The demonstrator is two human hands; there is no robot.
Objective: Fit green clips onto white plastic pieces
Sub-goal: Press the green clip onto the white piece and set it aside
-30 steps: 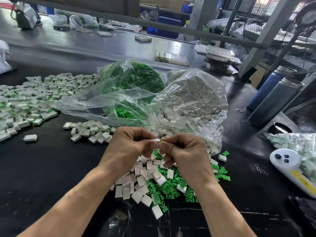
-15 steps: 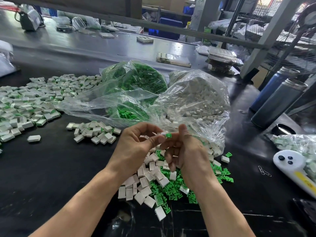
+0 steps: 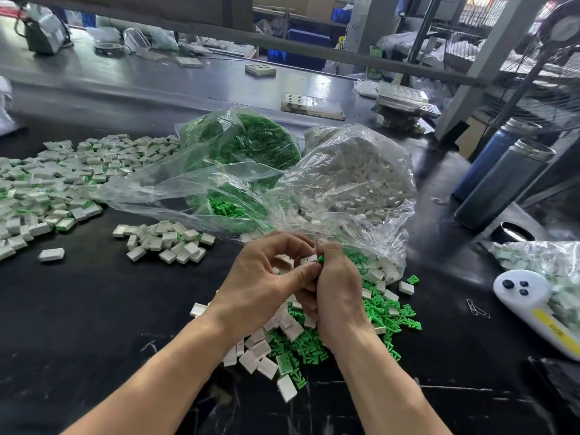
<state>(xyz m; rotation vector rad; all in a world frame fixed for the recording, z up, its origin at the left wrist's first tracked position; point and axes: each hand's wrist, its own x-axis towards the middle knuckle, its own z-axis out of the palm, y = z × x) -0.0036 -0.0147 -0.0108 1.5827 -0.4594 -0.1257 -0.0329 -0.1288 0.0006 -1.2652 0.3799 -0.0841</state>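
My left hand (image 3: 266, 284) pinches a small white plastic piece (image 3: 309, 259) between thumb and forefinger. My right hand (image 3: 337, 290) meets it and pinches a green clip (image 3: 320, 259) against the piece's right end. Both hands hover over a mixed heap of loose white pieces (image 3: 266, 353) and green clips (image 3: 386, 312) on the black table. Behind the hands lie a clear bag of green clips (image 3: 251, 142) and a clear bag of white pieces (image 3: 357, 174), both open towards me.
A small cluster of pieces with clips (image 3: 166, 241) lies to the left, with a wide spread of them (image 3: 53, 183) further left. Two metal flasks (image 3: 502, 183) stand at right. A white controller-like device (image 3: 530, 302), a paper clip (image 3: 477, 309) and another bag (image 3: 549, 259) sit near the right edge.
The hands parted slightly, showing a green clip at the fingertips, then closed together again with the clip against the white piece. The view shifted a little.
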